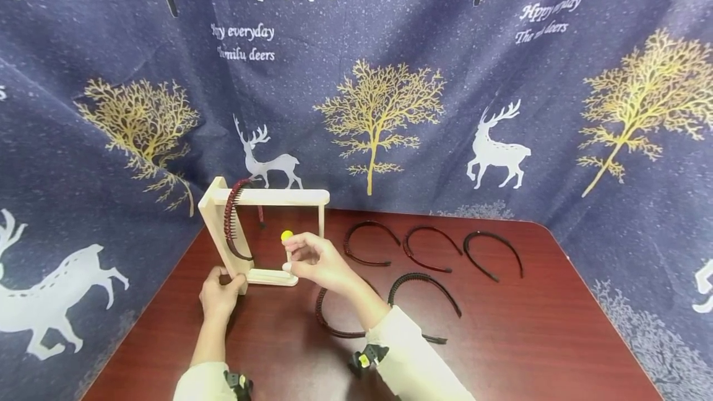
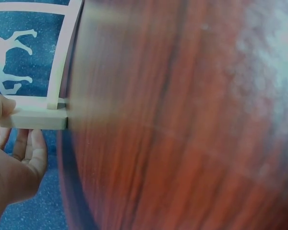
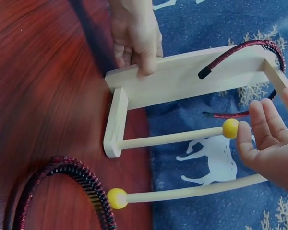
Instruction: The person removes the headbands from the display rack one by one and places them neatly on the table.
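My left hand [image 1: 221, 296] grips the lower end of the upright board of a pale wooden rack [image 1: 278, 197], thumb on one side and fingers on the other. Over the rack's top bar hangs a dark red toothed headband [image 1: 229, 218]. My right hand [image 1: 316, 258] is at a short dowel peg on the rack's lower bar, fingers relaxed and spread from the thumb. In the right wrist view its fingertips are right at the yellow ball [image 3: 230, 128] on that peg. Another dowel, tipped with a yellow ball [image 3: 117, 198], comes off the top bar's end.
On the brown table [image 1: 535, 327], several headbands lie to the right of the rack. A black headband [image 1: 492, 237] is farthest right, beside a dark red one [image 1: 429, 265]. My right forearm partly covers the two nearer headbands. A patterned blue cloth [image 1: 390, 30] hangs behind.
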A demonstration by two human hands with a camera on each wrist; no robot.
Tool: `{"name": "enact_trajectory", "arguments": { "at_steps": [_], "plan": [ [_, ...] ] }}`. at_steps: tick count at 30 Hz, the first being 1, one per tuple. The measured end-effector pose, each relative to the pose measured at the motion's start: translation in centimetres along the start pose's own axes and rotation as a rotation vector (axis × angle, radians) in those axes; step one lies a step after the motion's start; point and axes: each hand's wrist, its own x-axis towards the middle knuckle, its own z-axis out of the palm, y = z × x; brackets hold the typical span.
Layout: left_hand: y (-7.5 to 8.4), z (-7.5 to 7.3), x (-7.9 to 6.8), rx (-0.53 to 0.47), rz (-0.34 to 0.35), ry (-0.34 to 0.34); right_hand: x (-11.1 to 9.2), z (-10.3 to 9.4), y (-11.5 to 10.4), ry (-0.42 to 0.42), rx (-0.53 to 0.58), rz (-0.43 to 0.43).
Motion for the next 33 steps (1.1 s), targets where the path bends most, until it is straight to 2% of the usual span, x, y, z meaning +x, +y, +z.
{"name": "enact_trajectory", "arguments": {
  "at_steps": [7, 12, 16, 20, 25, 30, 33],
  "plan": [
    [0.2, -0.2, 0.0, -0.002, -0.003, 0.008, 2.1, 0.6, 3.0, 0.009, -0.012, -0.067],
    [0.3, -0.1, 0.0, -0.013, -0.02, -0.002, 2.9, 1.0, 3.8, 0.022, -0.027, -0.078],
    [0.1, 0.1, 0.0, -0.019, -0.027, -0.006, 3.5, 1.5, 3.3, 0.027, -0.011, -0.067],
    [0.0, 0.1, 0.0, -0.007, -0.013, -0.002, 3.7, 2.3, 1.5, 0.019, 0.031, -0.064],
    [0.0, 0.1, 0.1, 0.008, 0.0, -0.005, 4.1, 3.3, -0.1, 0.038, 0.02, -0.069],
    [0.1, -0.1, 0.1, 0.002, -0.008, -0.019, 4.6, 4.2, -0.2, 0.058, -0.002, -0.083],
    [0.2, -0.1, 0.1, -0.011, -0.015, -0.023, 5.3, 4.7, 0.8, 0.056, 0.019, -0.085]
  ]
}}
